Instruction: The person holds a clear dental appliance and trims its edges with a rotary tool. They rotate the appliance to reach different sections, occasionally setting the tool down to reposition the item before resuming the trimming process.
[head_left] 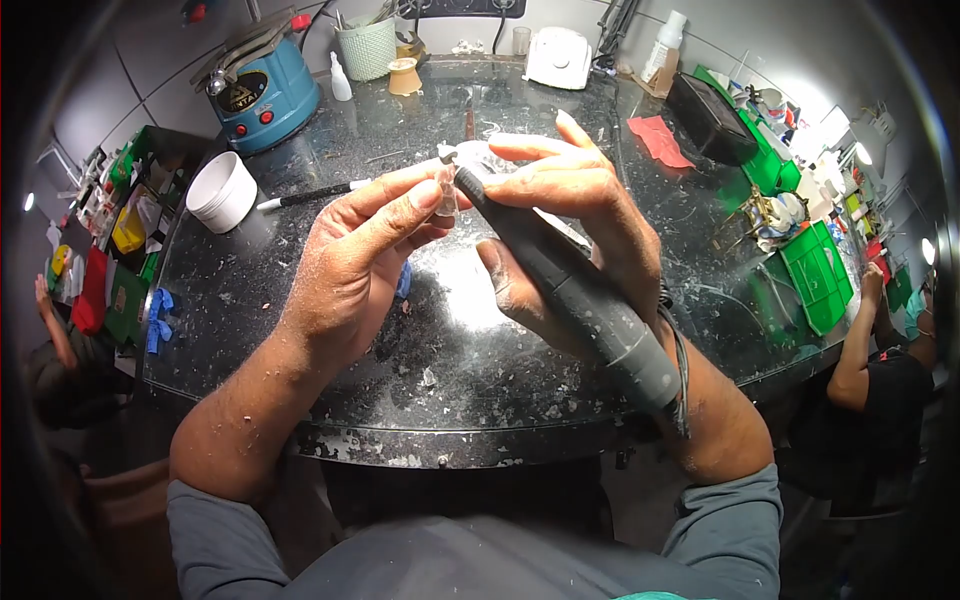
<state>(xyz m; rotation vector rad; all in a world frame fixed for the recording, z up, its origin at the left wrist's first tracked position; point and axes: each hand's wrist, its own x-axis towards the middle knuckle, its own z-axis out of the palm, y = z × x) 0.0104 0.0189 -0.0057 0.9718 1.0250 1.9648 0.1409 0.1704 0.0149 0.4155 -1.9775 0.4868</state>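
My left hand [352,245], dusted with pale powder, pinches a small translucent piece [447,203] between thumb and fingers. In my right hand [610,205] lies a thick black rotary handpiece [575,285], its rear end pointing down toward my right wrist. Its tip, with a small bit [449,156], sits right at the upper end of the piece, over the middle of the table. My right thumb is below the tool's body and the fingers rest along its top. Behind my left fingers lies a black-and-white pen-like tool [305,196].
White shavings dot the black table [400,405]. A white tub [221,193] and a blue machine [262,95] stand at left. At the back are a small dropper bottle [341,80] and a white respirator [557,58]. Green trays [815,275] line the right; people sit on both sides.
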